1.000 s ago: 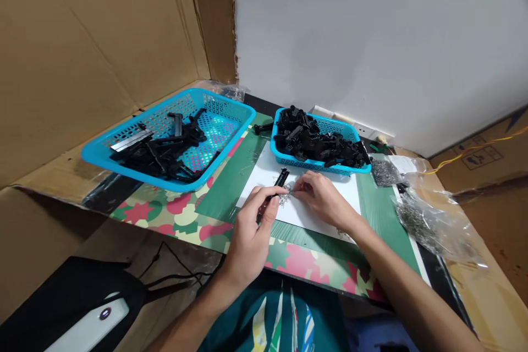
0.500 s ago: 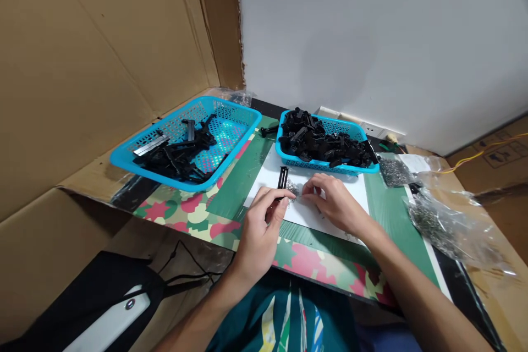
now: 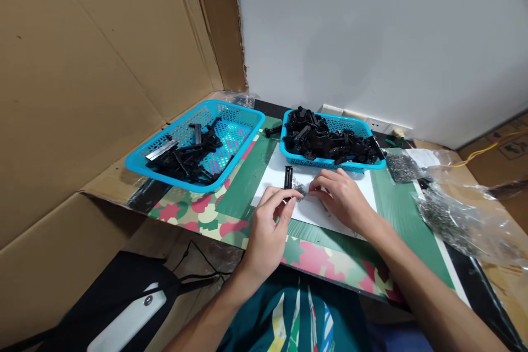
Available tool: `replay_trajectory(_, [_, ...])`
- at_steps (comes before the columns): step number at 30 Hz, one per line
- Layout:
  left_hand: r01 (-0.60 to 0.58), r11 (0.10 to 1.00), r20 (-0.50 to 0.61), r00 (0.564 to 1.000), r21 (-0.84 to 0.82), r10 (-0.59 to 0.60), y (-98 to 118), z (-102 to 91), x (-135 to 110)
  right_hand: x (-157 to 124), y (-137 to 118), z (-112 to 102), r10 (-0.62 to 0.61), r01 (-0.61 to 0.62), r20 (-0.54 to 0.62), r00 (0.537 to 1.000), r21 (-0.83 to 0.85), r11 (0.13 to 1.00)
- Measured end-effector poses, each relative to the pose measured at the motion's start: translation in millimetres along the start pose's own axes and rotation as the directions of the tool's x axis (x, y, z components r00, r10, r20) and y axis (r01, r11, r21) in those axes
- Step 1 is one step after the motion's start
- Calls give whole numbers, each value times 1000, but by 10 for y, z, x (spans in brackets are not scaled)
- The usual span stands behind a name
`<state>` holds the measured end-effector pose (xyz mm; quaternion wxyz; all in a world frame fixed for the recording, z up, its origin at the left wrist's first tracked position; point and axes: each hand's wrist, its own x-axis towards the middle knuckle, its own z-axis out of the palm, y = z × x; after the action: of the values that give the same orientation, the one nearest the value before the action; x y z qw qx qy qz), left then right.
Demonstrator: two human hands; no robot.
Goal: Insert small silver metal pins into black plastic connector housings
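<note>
My left hand (image 3: 270, 225) is closed on a slim black plastic part (image 3: 287, 177) that points away from me over a white sheet (image 3: 313, 209). My right hand (image 3: 344, 201) rests on that sheet with its fingertips pinched at a small heap of tiny silver metal pieces (image 3: 300, 190), right beside the black part. What the right fingers hold is too small to make out.
A blue basket (image 3: 243, 137) at the left holds several black parts and a silver strip. A second blue basket (image 3: 330, 164) behind the sheet is heaped with black parts. Plastic bags of small metal pieces (image 3: 447, 217) lie at the right. Cardboard walls stand at the left.
The view has drifted, so everything sits a little further right. The black part in my left hand has turned from slanted to pointing straight away. Both hands stay together over the sheet.
</note>
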<state>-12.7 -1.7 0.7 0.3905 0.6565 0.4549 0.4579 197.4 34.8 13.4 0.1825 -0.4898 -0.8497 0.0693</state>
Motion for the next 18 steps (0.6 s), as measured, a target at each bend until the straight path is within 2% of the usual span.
replay_trajectory(3, [6, 1000, -5, 1000, 2, -6, -1, 2, -3, -12, 3, -18, -5, 5, -6, 1000, 18, 1000])
replay_trajectory(6, [16, 1000, -11, 1000, -1, -16, 6, 6, 1, -21, -35, -62, 78, -63, -78, 994, 179, 982])
replay_trajectory(9, [24, 1000, -12, 1000, 5, -24, 20, 10, 6, -32, -89, -105, 121, -97, -71, 990, 272, 957])
replay_trajectory(14, [32, 999, -8, 999, 9, -32, 26, 20, 10, -50, -153, -152, 120, -69, -77, 990, 478, 876])
replay_trajectory(18, [38, 999, 5, 999, 4, -38, 18, 27, 21, -50, -174, -168, 115, -51, -86, 990, 537, 842])
